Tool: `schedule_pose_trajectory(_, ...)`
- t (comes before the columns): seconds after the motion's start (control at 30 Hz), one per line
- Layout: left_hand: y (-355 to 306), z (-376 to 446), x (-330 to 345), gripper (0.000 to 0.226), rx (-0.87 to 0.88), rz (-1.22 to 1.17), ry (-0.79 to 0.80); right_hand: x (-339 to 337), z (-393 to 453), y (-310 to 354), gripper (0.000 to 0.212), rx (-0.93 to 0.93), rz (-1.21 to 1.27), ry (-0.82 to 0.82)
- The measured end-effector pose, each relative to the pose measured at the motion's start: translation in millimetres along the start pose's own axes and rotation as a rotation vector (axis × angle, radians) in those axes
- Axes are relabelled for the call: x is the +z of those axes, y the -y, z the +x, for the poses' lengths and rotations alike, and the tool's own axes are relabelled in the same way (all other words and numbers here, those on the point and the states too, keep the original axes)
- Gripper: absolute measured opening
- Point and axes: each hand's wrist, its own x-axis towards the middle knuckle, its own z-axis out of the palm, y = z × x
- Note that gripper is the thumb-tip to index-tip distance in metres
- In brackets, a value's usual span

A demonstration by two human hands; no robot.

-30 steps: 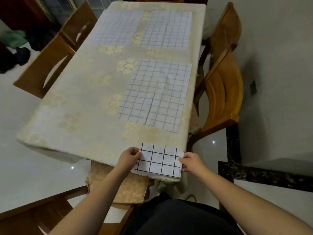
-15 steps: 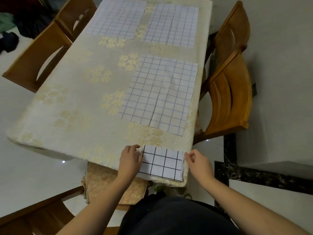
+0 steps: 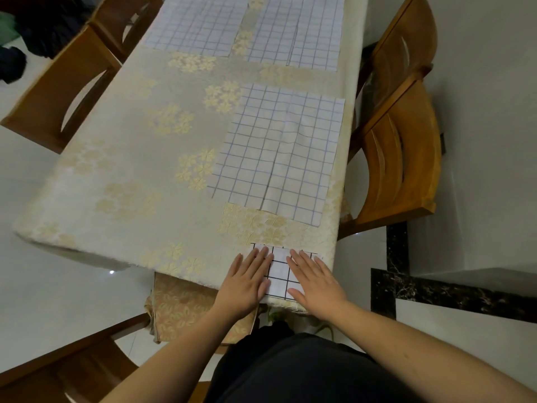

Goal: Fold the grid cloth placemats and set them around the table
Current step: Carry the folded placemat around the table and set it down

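Two flat hands press a small folded placemat (image 3: 279, 271) at the desk's (image 3: 130, 158) near right corner: the left hand (image 3: 247, 282) lies with straight fingers on its left edge and the right hand (image 3: 312, 282) lies likewise on its right half, neither grasping anything. Three bigger placemats lie spread on the floral cloth, one (image 3: 276, 152) just beyond the hands by the right edge and two, (image 3: 197, 24) and (image 3: 305, 33), side by side at the far end. No writing or label can be read anywhere.
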Motion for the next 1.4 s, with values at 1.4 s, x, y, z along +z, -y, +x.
schedule_pose_trajectory(1.4, -169.2, 110.9, -96.5, 0.049, -0.315, 0.141, 0.086, -127.3, -76.5, -159.1, 0.056, 0.027, 0.042, -0.242)
